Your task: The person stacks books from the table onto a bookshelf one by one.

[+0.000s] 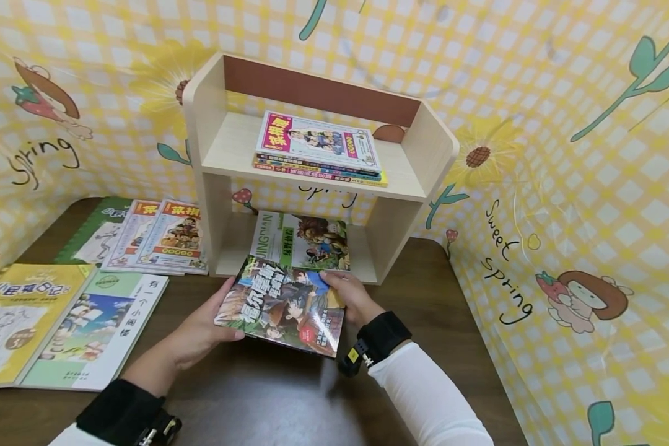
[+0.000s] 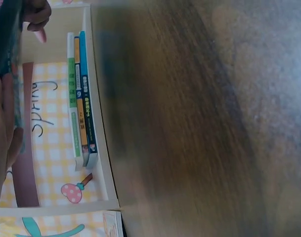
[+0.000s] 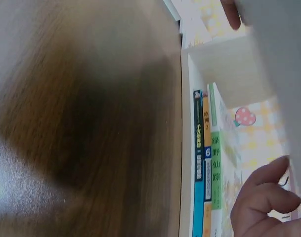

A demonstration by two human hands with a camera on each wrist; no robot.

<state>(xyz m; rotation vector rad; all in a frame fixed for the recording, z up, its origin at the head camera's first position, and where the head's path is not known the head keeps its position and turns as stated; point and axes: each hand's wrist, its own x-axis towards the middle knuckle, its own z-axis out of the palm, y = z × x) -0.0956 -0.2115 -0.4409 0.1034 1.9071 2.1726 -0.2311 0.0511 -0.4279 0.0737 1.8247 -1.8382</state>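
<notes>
Both hands hold a picture-covered book [image 1: 284, 310] in front of the bookshelf, its cover facing up and tilted. My left hand [image 1: 201, 328] grips its left edge, with the thumb at the near corner. At the far right corner, my right hand [image 1: 357, 298] pinches the book, and its curled fingers [image 3: 266, 200] show beneath it in the right wrist view. Behind the book, a stack lies flat in the shelf's lower compartment, a green-and-white book [image 1: 273, 235] on top. Three spines of that stack show in the left wrist view, the lowest a blue book [image 2: 88, 98].
The wooden bookshelf [image 1: 212, 217] stands at the back of the dark table [image 1: 435, 347]. Another book stack [image 1: 318, 145] lies on its upper shelf. To the left are a yellow book [image 1: 39, 310], a green-and-white book [image 1: 89, 334] and several others. Patterned cloth [image 1: 580, 204] surrounds the table.
</notes>
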